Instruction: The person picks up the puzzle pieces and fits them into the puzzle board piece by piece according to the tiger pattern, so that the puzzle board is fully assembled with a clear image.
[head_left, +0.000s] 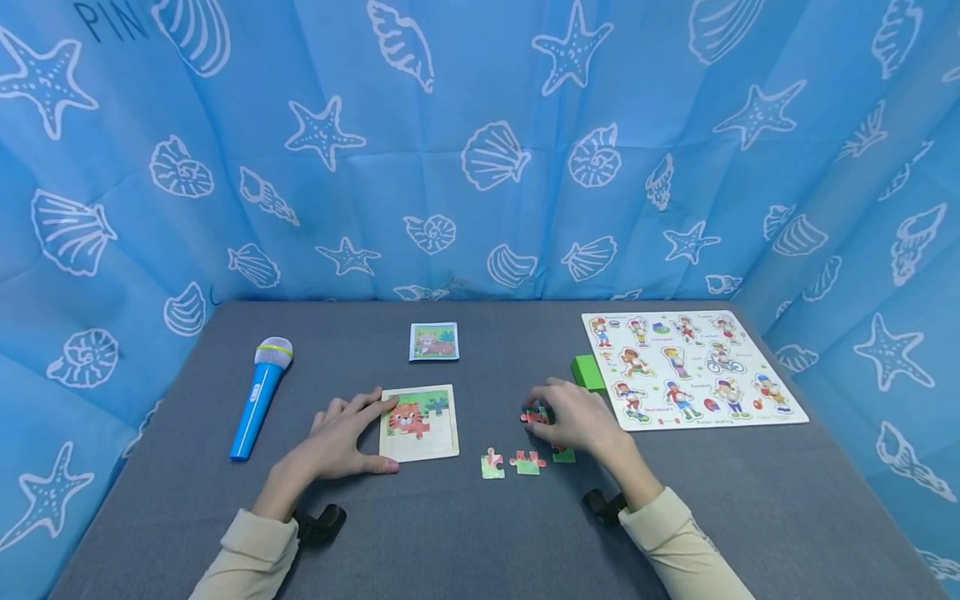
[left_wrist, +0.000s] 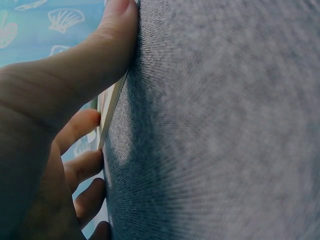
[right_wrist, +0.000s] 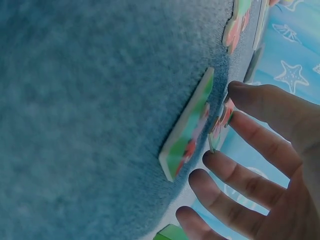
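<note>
My left hand (head_left: 337, 437) lies at the left side of a square wooden puzzle board (head_left: 438, 442), index fingertip on its left part and thumb along the near left corner. Part of an orange tiger picture (head_left: 407, 419) is assembled in that board. Between thumb and fingers, my right hand (head_left: 576, 415) pinches a small red-and-green puzzle piece (right_wrist: 227, 115), partly hidden by the fingers. Loose on the table in front of that hand lie a pale green piece (head_left: 492, 467), a red-and-green piece (head_left: 528, 465) and another green-edged piece (right_wrist: 186, 135), partly covered by the right hand in the head view.
A small picture card (head_left: 433, 342) lies behind the puzzle board. At the far left is a blue toy microphone (head_left: 257, 404). To the right, a green block (head_left: 588, 372) touches or nearly touches a large white board with sports figures (head_left: 697, 367). A blue curtain (head_left: 465, 100) hangs behind.
</note>
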